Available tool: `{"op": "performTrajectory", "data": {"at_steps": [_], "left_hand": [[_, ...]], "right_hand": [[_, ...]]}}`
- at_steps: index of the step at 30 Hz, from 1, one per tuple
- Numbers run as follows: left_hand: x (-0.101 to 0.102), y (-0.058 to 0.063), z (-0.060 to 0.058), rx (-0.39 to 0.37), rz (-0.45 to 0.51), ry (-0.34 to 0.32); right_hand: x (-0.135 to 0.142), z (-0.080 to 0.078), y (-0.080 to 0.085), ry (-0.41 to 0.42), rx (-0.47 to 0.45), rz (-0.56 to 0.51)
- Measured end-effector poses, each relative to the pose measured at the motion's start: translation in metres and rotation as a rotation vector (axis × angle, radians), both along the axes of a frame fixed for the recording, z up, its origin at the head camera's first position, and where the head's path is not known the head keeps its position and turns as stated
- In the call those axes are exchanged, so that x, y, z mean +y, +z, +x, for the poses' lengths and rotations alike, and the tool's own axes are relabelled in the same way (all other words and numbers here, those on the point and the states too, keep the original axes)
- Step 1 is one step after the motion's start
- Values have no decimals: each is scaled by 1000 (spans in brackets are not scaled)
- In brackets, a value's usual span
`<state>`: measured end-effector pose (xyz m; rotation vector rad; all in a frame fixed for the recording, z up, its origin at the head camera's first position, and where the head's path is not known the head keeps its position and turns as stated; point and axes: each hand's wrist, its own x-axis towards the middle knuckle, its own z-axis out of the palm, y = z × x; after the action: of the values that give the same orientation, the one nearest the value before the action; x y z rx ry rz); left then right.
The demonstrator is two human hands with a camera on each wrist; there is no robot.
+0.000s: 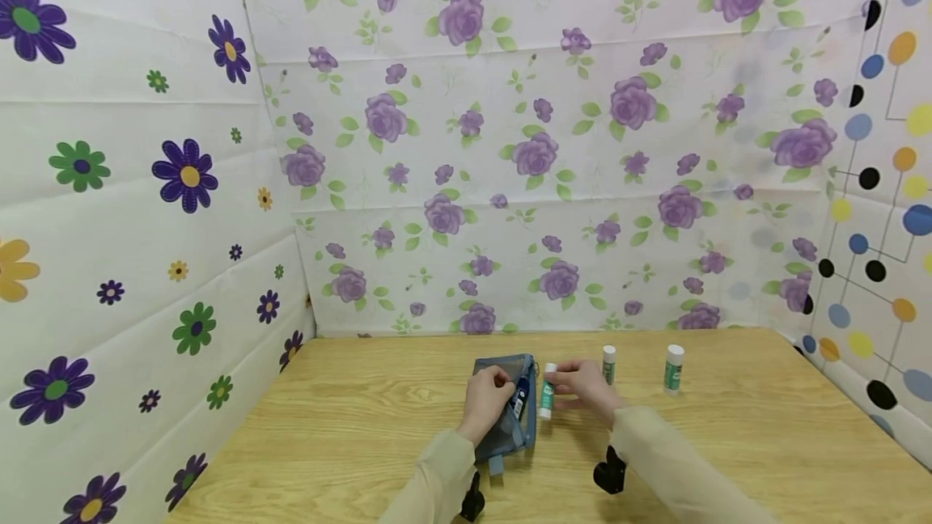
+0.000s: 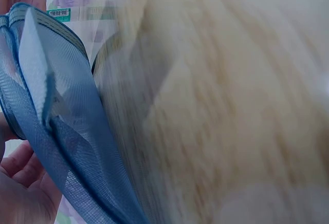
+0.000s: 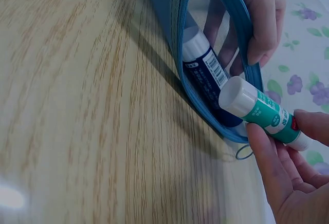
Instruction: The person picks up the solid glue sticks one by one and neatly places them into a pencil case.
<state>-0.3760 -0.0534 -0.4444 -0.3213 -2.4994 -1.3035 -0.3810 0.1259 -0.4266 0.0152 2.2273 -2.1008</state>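
Observation:
A blue mesh zipper pouch [image 1: 502, 439] lies on the table with its mouth held apart. My left hand [image 1: 484, 399] grips the pouch's edge, fingers partly inside in the right wrist view. Inside the pouch rests a dark blue glue stick [image 3: 205, 77] with a white cap and a barcode. Between thumb and fingers, my right hand [image 1: 586, 388] pinches a green and white glue stick [image 3: 272, 116] at the pouch's mouth. In the left wrist view the mesh pouch [image 2: 77, 116] hides much of the left hand [image 2: 31, 188].
Two more green and white glue sticks stand upright to the right: a slim one [image 1: 608, 364] behind the right hand and a thicker one [image 1: 674, 369] farther right. The wooden table [image 1: 349, 419] ends at flowered cloth walls [image 1: 408, 265] behind and at the sides.

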Motion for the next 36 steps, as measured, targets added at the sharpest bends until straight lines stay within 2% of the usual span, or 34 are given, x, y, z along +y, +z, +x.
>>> {"op": "performTrajectory", "data": {"at_steps": [10,36], "left_hand": [[1,1,1,3,-13,13],[1,2,1,12,-18,15]], "right_hand": [[-11,5,1,-4,-12,7],[-27,2,-8,-15,-22,35]]}}
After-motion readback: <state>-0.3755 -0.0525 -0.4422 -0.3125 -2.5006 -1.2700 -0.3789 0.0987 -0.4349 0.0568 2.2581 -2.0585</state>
